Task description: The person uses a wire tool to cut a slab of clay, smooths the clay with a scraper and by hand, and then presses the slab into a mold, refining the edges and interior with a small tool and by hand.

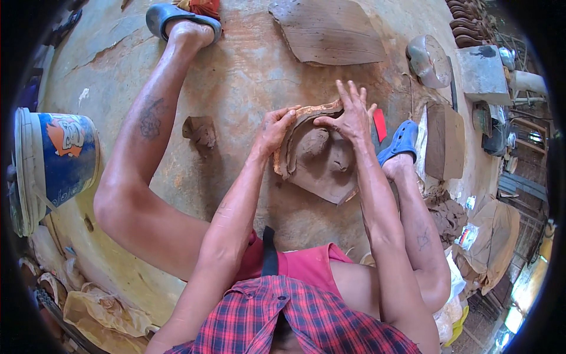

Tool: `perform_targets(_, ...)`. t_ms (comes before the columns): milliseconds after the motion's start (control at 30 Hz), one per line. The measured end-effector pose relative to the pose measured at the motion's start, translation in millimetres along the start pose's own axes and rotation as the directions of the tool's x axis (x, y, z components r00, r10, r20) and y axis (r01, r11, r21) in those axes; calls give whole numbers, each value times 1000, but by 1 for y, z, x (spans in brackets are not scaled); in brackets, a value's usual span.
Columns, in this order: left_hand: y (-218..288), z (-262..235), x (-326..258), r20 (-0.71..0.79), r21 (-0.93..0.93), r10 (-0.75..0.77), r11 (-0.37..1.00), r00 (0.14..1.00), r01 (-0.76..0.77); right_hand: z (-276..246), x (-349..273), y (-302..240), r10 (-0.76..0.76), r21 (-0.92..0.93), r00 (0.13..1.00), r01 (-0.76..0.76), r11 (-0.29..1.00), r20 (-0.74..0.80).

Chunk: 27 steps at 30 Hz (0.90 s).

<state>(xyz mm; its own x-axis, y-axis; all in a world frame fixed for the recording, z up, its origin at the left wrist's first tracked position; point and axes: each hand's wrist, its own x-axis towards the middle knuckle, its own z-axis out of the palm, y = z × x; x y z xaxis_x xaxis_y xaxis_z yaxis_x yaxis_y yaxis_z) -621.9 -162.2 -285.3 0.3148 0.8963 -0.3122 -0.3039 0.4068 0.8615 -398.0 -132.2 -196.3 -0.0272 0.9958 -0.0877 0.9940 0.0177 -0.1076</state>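
In front of me on the floor lies a piece of wet brown clay slab with an uneven outline, set in a mould with a rough orange-brown edge. Two rounded humps rise from the slab's middle. My left hand is closed at the far left of that edge, thumb and fingers pinching it. My right hand has its fingers spread over the far right side, thumb reaching inward along the clay. Where its palm meets the mould is partly hidden.
A large flat clay slab lies beyond the mould. A small clay lump sits to the left, near a blue-and-white bucket. On the right are a red strip, a clay block, a round metal vessel and a clay heap.
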Motion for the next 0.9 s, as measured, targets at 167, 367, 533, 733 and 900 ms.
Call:
perform_targets(167,3,6,1,-26,-77,3,997,1000,-5,4,10,12,-56,69,997,52,996,56)
perform_targets(367,3,2,-4,-34,7,7,1000,999,-7,14,6,24,-122,255,990,137,957,-75)
perform_targets(533,4,3,-1,-23,42,15,999,1000,-14,5,13,33,-125,363,991,98,927,50)
perform_targets(733,6,2,2,-9,34,18,999,1000,-17,6,20,42,-111,374,991,75,925,76)
perform_targets(900,4,2,4,-41,112,50,993,998,-45,6,26,50,-143,380,983,89,921,117)
